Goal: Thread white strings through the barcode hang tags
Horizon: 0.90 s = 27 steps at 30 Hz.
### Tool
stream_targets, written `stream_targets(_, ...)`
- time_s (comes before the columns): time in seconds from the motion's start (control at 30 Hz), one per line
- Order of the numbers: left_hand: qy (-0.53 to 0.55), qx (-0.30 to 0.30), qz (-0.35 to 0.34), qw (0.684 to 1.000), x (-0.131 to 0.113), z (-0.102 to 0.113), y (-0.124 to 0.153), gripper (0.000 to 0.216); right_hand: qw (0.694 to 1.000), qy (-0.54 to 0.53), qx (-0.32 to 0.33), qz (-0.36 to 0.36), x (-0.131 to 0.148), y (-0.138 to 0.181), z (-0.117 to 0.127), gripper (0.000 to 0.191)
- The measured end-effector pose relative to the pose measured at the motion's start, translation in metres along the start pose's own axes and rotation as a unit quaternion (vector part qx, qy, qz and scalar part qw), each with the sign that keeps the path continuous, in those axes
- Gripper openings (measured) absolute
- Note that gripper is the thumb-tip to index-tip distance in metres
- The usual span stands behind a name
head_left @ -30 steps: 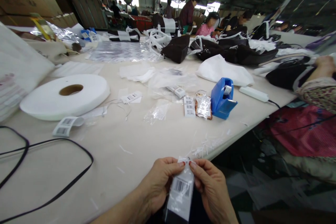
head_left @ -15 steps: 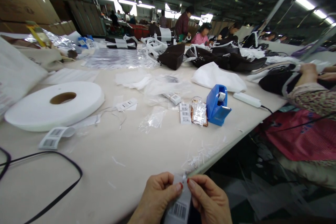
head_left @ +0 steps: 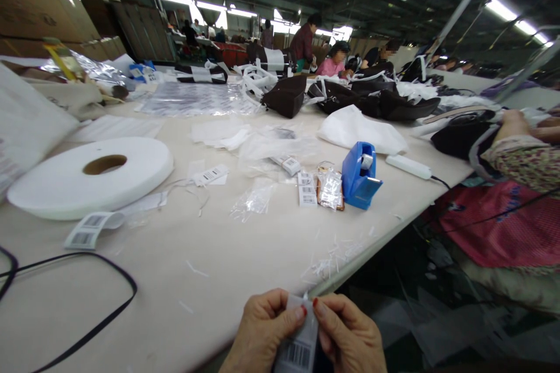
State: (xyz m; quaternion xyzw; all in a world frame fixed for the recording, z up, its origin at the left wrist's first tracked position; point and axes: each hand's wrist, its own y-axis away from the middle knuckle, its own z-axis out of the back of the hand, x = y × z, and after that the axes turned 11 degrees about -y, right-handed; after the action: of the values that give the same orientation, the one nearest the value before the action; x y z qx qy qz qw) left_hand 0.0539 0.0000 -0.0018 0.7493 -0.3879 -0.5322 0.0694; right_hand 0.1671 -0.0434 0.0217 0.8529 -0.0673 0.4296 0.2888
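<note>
At the table's near edge, my left hand [head_left: 266, 329] pinches a tag with a printed barcode [head_left: 298, 354] between thumb and fingers. The tag looks to be inside a clear plastic sleeve. My right hand [head_left: 350, 332] is closed at the tag's upper right edge, thumb and forefinger pressed together there. A small whitish bit sticks up at the tag's top, between the two hands; what it is I cannot make out. Just beyond my hands, thin white plastic scraps [head_left: 330, 259] lie scattered along the table edge.
A blue tape dispenser [head_left: 361, 178] stands beside small plastic-wrapped packets [head_left: 330, 189] and a barcode label strip [head_left: 307, 189]. A large white roll [head_left: 44, 186] lies at left, near a black cord [head_left: 126, 274]. Dark bags [head_left: 286, 96] fill the back. At right, a co-worker's arm [head_left: 520, 151] reaches in.
My hands stay at the tag with almost the same grip; its top has shifted slightly. The camera view has moved a little. The co-worker's arm at right has moved slightly.
</note>
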Motion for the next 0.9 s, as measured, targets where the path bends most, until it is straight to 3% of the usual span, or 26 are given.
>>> stream_targets(0.27, -0.016, 0.002, -0.009, 1.0, -0.013, -0.006, 0.009, 0.035, 0.998, 0.021, -0.032, 0.059, 0.002, 0.008, -0.006, 0.034)
stream_targets(0.6, -0.058, 0.002, -0.056, 0.997, -0.019, -0.006, 0.015, 0.022, 1.0, -0.007, -0.022, 0.012, 0.001, 0.011, -0.004, 0.036)
stream_targets(0.9, -0.112, 0.013, -0.064, 0.992, -0.011, 0.002, 0.01, 0.029, 1.0, 0.005, -0.019, 0.003, 0.001, 0.01, -0.005, 0.036)
